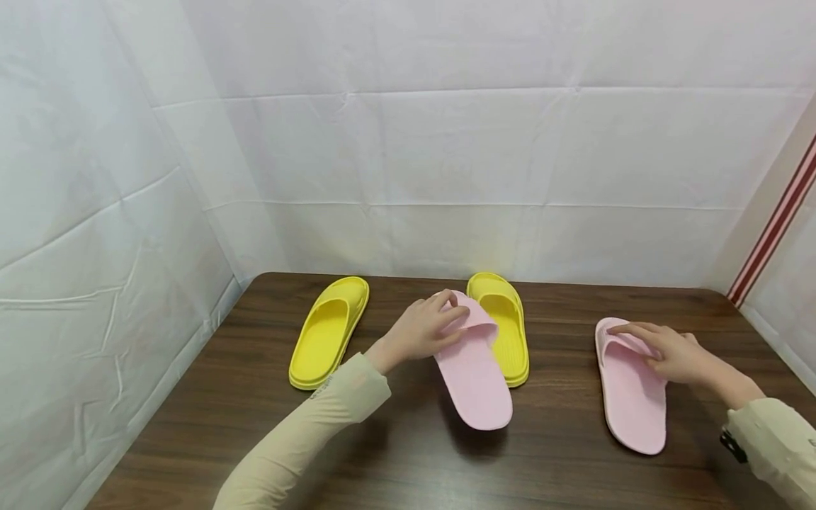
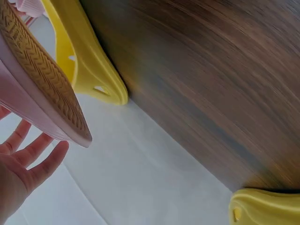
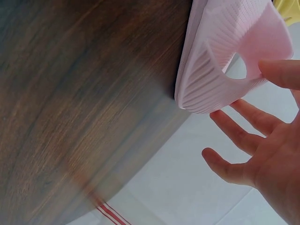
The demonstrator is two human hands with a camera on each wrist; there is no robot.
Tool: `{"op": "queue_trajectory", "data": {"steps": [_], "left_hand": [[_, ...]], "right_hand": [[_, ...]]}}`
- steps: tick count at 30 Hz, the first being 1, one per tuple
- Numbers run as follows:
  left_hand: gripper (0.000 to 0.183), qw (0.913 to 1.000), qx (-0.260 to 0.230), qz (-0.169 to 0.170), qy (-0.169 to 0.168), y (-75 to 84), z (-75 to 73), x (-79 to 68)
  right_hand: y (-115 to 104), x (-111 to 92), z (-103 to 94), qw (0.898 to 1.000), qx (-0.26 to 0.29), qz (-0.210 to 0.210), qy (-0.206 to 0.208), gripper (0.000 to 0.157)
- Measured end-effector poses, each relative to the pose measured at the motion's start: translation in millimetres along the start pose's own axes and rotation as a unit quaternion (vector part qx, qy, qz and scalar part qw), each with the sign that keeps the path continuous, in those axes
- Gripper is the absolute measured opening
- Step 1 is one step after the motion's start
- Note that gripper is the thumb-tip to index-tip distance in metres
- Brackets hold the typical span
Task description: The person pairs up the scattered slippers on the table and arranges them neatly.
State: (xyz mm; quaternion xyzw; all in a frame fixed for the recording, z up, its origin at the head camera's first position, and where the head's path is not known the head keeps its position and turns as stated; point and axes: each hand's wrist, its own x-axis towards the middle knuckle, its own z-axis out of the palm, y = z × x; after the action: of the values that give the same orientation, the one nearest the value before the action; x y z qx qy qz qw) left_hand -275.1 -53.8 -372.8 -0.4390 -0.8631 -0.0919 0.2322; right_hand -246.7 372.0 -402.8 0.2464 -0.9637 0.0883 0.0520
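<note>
My left hand (image 1: 421,329) grips a pink slipper (image 1: 478,393) by its strap end. That slipper hangs tilted above the table, its shadow under the heel, and its tan patterned sole (image 2: 42,70) shows in the left wrist view. Farther right, a second pink slipper (image 1: 634,414) lies on the table. Across its strap is my right hand (image 1: 678,354), thumb at the strap's opening and fingers against the toe end, pinching it. Behind the raised slipper, partly covered by it, lies a yellow slipper (image 1: 512,340). Another yellow slipper (image 1: 323,336) lies left of my left hand.
A dark wood-grain table (image 1: 554,453) bears the slippers, its far edge just behind the yellow toes. White cloth (image 1: 459,156) hangs behind and along the left side. At the right, a red-striped band (image 1: 774,234) runs down to the table's corner.
</note>
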Motion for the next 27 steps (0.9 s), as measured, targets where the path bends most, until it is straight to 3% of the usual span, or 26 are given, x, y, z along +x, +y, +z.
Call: {"op": "queue_trajectory", "data": {"steps": [6, 11, 27], "left_hand": [[0.02, 0.9999, 0.006, 0.011, 0.008, 9.7, 5.0, 7.8], [0.02, 0.9998, 0.008, 0.019, -0.006, 19.8, 10.1, 14.5], [0.022, 0.995, 0.022, 0.083, -0.05, 66.2, 31.0, 46.3]], "right_hand": [[-2, -1, 1.9, 1.0, -0.001, 0.0, 0.013, 0.074], [-2, -2, 3.3, 1.0, -0.011, 0.002, 0.013, 0.065], [-4, -10, -2.5, 0.999, 0.031, 0.025, -0.026, 0.071]]}}
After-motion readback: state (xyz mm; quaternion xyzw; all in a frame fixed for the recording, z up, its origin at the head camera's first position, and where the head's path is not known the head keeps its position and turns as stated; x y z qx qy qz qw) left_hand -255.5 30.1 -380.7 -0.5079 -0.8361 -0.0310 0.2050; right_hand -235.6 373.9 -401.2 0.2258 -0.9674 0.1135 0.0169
